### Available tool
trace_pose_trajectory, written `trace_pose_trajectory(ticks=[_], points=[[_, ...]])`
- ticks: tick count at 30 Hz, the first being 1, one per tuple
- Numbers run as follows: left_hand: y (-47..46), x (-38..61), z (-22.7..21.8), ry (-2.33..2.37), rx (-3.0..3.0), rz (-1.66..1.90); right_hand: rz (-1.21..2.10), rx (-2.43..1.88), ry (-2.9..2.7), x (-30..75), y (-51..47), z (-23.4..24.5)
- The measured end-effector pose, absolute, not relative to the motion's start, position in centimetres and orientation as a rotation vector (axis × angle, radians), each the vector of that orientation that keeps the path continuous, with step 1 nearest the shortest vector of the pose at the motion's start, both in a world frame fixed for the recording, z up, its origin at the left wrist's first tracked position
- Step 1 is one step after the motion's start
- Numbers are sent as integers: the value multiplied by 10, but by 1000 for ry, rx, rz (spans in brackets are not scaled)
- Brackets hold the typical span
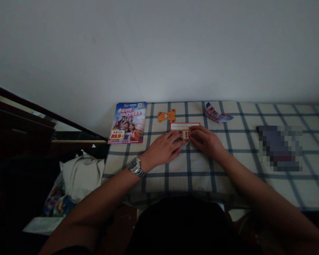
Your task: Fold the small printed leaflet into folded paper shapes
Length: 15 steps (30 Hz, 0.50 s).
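A small white and red printed paper lies on the checked tablecloth near the wall. My left hand, with a metal watch on its wrist, presses the paper's near left part, fingers stretched forward. My right hand has its fingers curled and pinched on the paper's near right edge. Both hands meet at the paper's front fold.
A colourful flyer lies at the table's far left corner. An orange bear cutout and a torn blue-red paper scrap lie by the wall. A blurred dark object lies at right. Bags and cloth sit beside the table at left.
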<state>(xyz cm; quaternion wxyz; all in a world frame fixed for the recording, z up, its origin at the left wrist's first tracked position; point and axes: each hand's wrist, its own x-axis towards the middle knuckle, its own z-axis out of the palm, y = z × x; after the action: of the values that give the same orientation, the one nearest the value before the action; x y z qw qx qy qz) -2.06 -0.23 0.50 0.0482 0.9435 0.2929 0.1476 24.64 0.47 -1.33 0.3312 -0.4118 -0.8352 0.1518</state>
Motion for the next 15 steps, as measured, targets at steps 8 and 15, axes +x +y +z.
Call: trace_pose_trajectory(ticks=[8, 15], points=[[0, -18, 5, 876, 2896, 440, 352, -1110, -2220, 245, 3, -13], [0, -15, 9, 872, 2935, 394, 308, -1123, -2247, 247, 4, -15]])
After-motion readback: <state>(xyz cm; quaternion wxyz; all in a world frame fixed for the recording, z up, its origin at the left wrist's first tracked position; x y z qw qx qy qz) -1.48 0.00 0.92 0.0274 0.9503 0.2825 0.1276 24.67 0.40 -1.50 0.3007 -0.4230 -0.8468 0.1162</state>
